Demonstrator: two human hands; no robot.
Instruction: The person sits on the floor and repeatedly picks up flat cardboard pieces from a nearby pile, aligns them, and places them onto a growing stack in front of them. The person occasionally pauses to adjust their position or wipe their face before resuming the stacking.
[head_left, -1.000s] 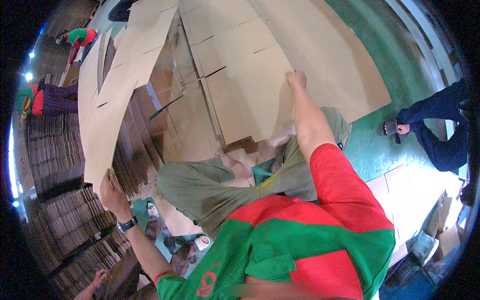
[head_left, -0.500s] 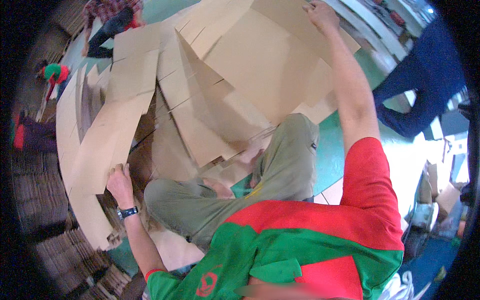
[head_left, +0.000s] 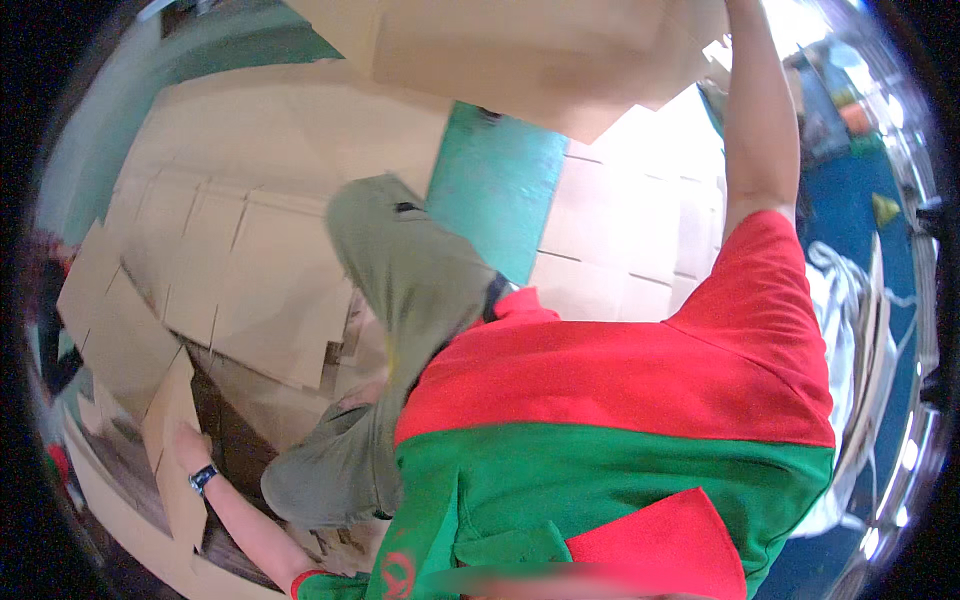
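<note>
The left hand (head_left: 190,447) is at the right edge of a narrow cardboard strip (head_left: 170,425), with its fingers bent against the board. Blur hides the fingertips, so I cannot tell whether they grip it or only touch it. A dark wristwatch (head_left: 203,478) sits just behind that hand. The right forearm (head_left: 762,120) reaches up past the top rim; the right hand itself lies outside the view, so its grasp cannot be told.

A broad brown cardboard sheet (head_left: 540,50) fills the top middle, its right end beside that forearm and its lower edge slanting down to a blunt corner. Below this corner lie pale slotted panels (head_left: 600,230). A large slotted cardboard sheet (head_left: 270,290) spreads on the left, its lower edge close to the olive trousers (head_left: 400,250) of the seated person. The narrow strip lies at the lower left of this sheet, with a dark gap just to the strip's right.

The green floor (head_left: 500,170) shows between the left sheet and the pale panels, and again along the upper left rim. White fabric (head_left: 830,275) lies beyond the person's right shoulder.
</note>
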